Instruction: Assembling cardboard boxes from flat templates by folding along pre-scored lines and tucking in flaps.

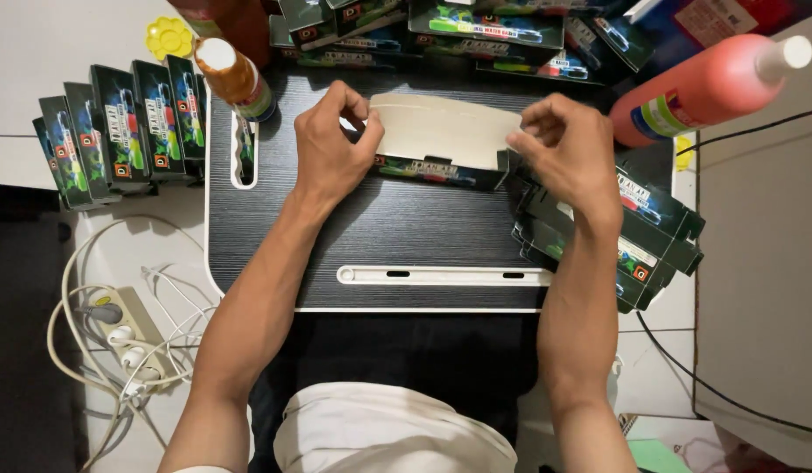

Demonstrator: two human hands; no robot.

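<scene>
A home floor is serving as a makeshift packing spot. A person is sitting on pale floor tiles (38, 83) with a small black lap desk (380, 236) lying across their legs. Left of the desk, a row of finished printed cartons (117, 131) is standing on the tiles, and below them a white power strip (130, 337) with tangled cables is lying. Behind the desk, more cartons (476, 22) are piling up. To its right, flat folded cartons (634, 236) are stacking, with a large red glue bottle (704, 88) lying above them.
</scene>
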